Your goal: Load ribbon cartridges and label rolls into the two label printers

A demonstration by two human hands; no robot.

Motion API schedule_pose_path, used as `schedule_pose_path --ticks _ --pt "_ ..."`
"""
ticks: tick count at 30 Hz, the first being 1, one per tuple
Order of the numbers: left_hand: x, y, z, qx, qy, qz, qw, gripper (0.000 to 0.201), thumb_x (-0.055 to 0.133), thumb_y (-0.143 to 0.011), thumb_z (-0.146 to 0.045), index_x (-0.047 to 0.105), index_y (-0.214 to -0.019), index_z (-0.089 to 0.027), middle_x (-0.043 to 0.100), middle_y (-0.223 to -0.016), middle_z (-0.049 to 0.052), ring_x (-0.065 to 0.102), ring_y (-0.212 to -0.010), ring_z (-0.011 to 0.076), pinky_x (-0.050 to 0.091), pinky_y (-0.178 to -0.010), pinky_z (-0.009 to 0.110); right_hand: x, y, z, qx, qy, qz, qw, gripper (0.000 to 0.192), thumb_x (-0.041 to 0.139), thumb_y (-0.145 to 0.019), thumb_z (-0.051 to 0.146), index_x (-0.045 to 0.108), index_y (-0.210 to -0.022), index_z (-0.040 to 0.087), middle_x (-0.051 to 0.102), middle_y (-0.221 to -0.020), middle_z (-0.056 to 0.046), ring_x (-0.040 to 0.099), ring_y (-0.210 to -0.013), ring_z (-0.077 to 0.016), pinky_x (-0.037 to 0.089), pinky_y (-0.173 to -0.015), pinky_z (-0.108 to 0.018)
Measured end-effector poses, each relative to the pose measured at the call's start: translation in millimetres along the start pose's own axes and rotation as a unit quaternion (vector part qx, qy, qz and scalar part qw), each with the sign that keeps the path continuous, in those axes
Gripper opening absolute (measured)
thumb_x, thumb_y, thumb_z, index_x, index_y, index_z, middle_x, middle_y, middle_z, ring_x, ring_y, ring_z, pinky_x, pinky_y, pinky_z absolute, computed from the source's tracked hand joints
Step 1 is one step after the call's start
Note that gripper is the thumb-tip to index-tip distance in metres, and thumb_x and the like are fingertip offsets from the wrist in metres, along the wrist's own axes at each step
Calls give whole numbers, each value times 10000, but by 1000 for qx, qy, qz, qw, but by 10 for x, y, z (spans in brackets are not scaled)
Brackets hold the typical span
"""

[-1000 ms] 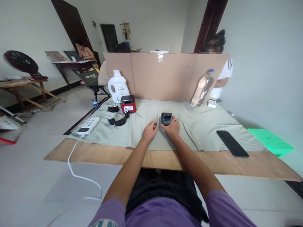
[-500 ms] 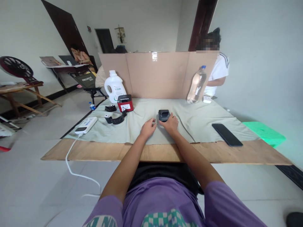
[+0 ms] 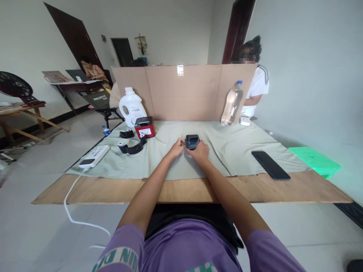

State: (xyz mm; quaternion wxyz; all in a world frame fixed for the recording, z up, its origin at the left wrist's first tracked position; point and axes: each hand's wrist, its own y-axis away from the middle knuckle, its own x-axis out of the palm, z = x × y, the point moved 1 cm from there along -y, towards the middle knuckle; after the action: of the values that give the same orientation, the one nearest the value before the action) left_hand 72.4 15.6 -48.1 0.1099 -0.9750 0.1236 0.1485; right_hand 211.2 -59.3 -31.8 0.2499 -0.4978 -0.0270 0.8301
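Observation:
A small black boxy device (image 3: 192,140) with a recess in its top is on the grey-green cloth in front of me. My right hand (image 3: 200,151) is closed around its near right corner, thumb along the front edge. At its left side, my left hand (image 3: 178,146) has its fingers drawn together with the tips against the device. What lies between those fingertips is too small to make out. A red and black box-shaped device (image 3: 145,127) stands further left on the cloth. Beside it lie two black rolls, a small one (image 3: 126,133) and a partly unrolled strip (image 3: 134,149).
A white jug (image 3: 132,107) and a clear bottle (image 3: 231,104) stand before a cardboard screen (image 3: 183,92). A white power strip (image 3: 94,156) with a cable is at left, a black phone (image 3: 270,165) at right. Other people sit or stand beyond the table.
My left hand has moved in from beside the device to its left edge, fingers now together. The device's top is tipped more toward me. The whole view has shifted slightly.

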Motion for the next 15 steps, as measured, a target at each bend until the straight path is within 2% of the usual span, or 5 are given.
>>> schedule_pose_path --ticks 2,5,9,11,15 --pt "15 -33 31 6 -11 -6 1000 225 517 -752 -40 480 -887 -216 697 -1254 81 650 -1121 170 491 -889 278 -4 -13 -13 -1 -2 9 1000 887 754 -684 581 459 -1351 76 636 -1273 -239 557 -1230 -385 370 -1022 -462" --pt "13 -19 58 9 -35 -13 999 212 498 -772 -55 494 -912 -214 723 -1185 61 681 -904 145 507 -795 260 -16 -21 -23 0 6 6 1000 955 749 -673 619 429 -1394 81 643 -1272 -250 570 -1227 -392 369 -1020 -476" --pt "5 28 16 4 -83 -3 997 188 495 -808 -92 527 -946 -215 747 -901 7 609 -614 119 509 -699 256 -27 -27 -12 -5 16 1 1000 793 731 -661 654 555 -1225 125 701 -1141 -212 612 -1159 -391 380 -996 -479" --pt "-4 37 -29 5 -112 0 994 197 505 -806 -97 548 -956 -217 732 -835 -5 622 -641 134 519 -734 270 -29 -35 -5 -2 18 -2 1000 732 729 -658 647 577 -1160 138 708 -1106 -199 625 -1138 -384 387 -984 -475" --pt "-34 46 -106 16 -168 2 986 251 540 -752 -60 602 -937 -218 744 -1008 23 675 -905 177 506 -900 300 -39 -57 4 6 9 4 1000 733 747 -638 636 568 -1140 134 706 -1081 -199 639 -1112 -369 409 -955 -458"
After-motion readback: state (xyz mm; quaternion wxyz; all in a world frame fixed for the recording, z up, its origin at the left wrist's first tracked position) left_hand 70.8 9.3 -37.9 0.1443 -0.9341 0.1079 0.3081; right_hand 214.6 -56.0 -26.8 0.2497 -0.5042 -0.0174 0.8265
